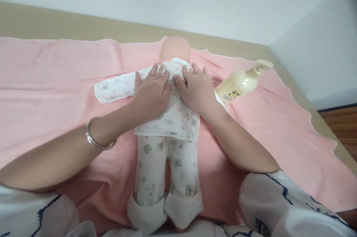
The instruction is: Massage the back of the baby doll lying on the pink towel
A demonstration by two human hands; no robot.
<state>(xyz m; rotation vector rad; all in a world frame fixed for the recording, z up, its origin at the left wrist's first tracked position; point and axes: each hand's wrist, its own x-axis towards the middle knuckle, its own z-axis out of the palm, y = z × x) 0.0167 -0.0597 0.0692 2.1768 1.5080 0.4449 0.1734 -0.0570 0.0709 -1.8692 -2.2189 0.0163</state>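
A baby doll [167, 129] in white printed pyjamas lies on its back on a pink towel [55, 81], head [175, 48] pointing away from me. My left hand [152, 92] rests on the doll's chest, fingers together, gripping the shirt fabric near the collar. My right hand [196, 88] lies beside it on the chest, thumb and fingers pinching the same bunched fabric at the neckline. A silver bangle [97, 138] circles my left wrist. The doll's left sleeve [114, 87] stretches out sideways.
A cream pump bottle [242, 83] lies tilted on the towel just right of my right hand. The towel covers a wooden surface [69, 25] set against a white wall. Wooden floor [343, 125] shows at the right edge.
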